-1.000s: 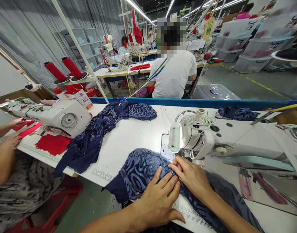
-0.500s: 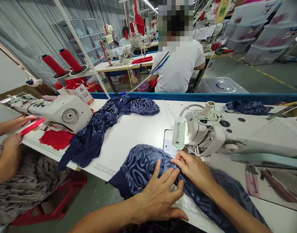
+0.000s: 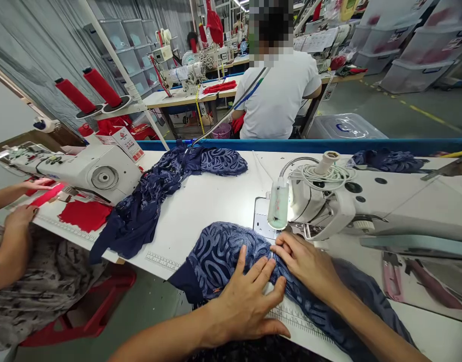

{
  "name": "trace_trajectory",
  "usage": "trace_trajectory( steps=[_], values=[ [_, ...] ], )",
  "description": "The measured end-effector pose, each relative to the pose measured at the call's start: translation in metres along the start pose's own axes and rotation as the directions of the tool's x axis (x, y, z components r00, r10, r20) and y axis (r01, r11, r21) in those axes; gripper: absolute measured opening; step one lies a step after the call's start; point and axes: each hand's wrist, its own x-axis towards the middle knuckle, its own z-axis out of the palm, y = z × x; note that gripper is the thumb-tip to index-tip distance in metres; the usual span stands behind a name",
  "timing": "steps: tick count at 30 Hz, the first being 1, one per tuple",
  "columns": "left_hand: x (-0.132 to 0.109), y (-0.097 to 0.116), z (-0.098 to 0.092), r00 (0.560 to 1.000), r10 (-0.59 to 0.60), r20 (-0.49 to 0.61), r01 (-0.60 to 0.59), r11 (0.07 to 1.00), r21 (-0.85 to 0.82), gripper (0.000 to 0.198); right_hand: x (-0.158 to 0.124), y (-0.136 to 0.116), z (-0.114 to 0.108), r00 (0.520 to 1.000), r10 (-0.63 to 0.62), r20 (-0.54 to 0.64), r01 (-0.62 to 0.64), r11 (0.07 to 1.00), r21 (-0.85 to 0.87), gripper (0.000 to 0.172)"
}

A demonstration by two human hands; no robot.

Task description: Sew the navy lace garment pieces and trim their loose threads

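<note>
Left hand point(image 3: 246, 301): laid flat, palm down, fingers spread apart, pressing on the navy blue lace fabric with a swirl pattern point(image 3: 219, 251). It grips nothing.

Right hand point(image 3: 306, 261): resting on the same fabric, fingers drawn close together with the tips pointing toward the left hand's fingertips. The tips are turned down into the cloth, so it cannot be told whether they pinch a fold or only press it.

The fabric lies on the near edge of the white work table point(image 3: 215, 201), just in front of the white industrial sewing machine point(image 3: 366, 206). Its near end hangs over the table edge, and its right part runs under the right forearm and out of the bottom of the frame. The needle and presser foot are largely masked by the machine head and the right hand. The printed ruler scale point(image 3: 291, 319) on the table edge is partly covered by fabric.

Right of the hands lie pink thread snips point(image 3: 391, 276) and a dark red tool point(image 3: 432, 286), the latter blurred.

A heap of navy lace pieces point(image 3: 151, 201) lies well apart to the left. Beyond it, a co-worker's hand point(image 3: 21, 216) rests beside red cloth point(image 3: 83, 215) at a second white sewing machine point(image 3: 87, 171); that person is cut off by the frame edge.
</note>
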Motion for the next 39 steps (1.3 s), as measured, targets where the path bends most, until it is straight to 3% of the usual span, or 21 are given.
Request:
trace_trajectory(
  steps=[7,12,16,19,22,24,26,30,34,39],
  values=[
    [0.003,-0.006,0.0,0.999,0.035,-0.028,-0.037,0.998,-0.052,0.081,0.009,-0.003,-0.002,0.999,-0.031,0.011,0.031,0.999,-0.02,0.017],
    [0.005,-0.006,-0.008,1.0,0.017,-0.001,-0.017,0.997,-0.078,0.081,-0.002,0.003,-0.006,0.986,-0.157,-0.05,0.151,0.983,-0.105,0.018],
    [0.016,-0.012,-0.021,0.998,-0.002,0.057,0.012,0.983,-0.182,0.05,-0.013,0.012,-0.003,0.953,-0.251,-0.171,0.207,0.949,-0.238,0.024],
    [0.035,-0.027,-0.026,0.992,-0.12,0.038,0.125,0.954,-0.274,0.025,-0.017,0.013,0.002,0.918,-0.341,-0.204,0.274,0.915,-0.297,0.022],
    [0.056,-0.044,-0.023,0.937,-0.347,0.044,0.34,0.876,-0.343,0.03,-0.02,0.009,0.005,0.887,-0.404,-0.222,0.321,0.887,-0.331,0.023],
    [0.065,-0.055,-0.018,0.921,-0.374,0.106,0.385,0.841,-0.381,0.031,-0.025,0.006,0.003,0.873,-0.429,-0.232,0.34,0.877,-0.34,0.025],
    [0.07,-0.062,-0.012,0.93,-0.326,0.168,0.366,0.838,-0.405,0.024,-0.029,0.004,0.001,0.868,-0.438,-0.236,0.352,0.875,-0.332,0.026],
    [0.07,-0.065,-0.003,0.929,-0.302,0.212,0.366,0.827,-0.426,0.013,-0.032,0.004,-0.003,0.88,-0.413,-0.232,0.354,0.899,-0.256,0.024],
    [0.066,-0.061,0.0,0.92,-0.344,0.188,0.392,0.818,-0.421,0.01,-0.021,0.004,0.0,0.911,-0.365,-0.192,0.345,0.929,-0.133,0.03],
    [0.061,-0.057,0.002,0.918,-0.37,0.144,0.395,0.827,-0.4,0.01,-0.009,0.003,0.001,0.942,-0.318,-0.103,0.318,0.948,-0.017,0.023]
  ],
)
